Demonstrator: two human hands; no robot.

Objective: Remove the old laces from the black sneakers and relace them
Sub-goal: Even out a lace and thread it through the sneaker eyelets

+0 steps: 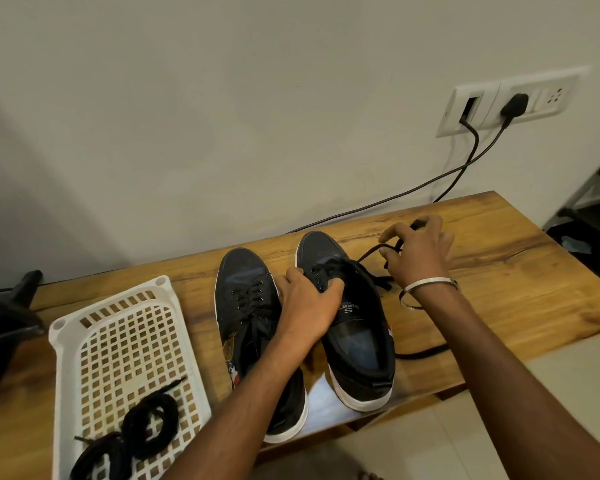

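Both hands busy: left [305, 303] grips sneaker [347, 306] (right one), right [418, 251] pinches lace [369, 252].

person, head view, two bare forearms and hands in frame.

left hand [307, 306]: no ring, watch or band to be seen; forearm bare from the wrist down to the frame's lower edge, no sleeve in view.

right hand [418, 252]: no ring to be seen on the parts that show; forearm bare to the frame's right edge, no sleeve in view.

bangle [426, 292]: one, on the right wrist; thin, plain, silver-coloured metal, round, smooth and shiny, loose on the wrist, sitting at a slant; no stones or markings can be made out.
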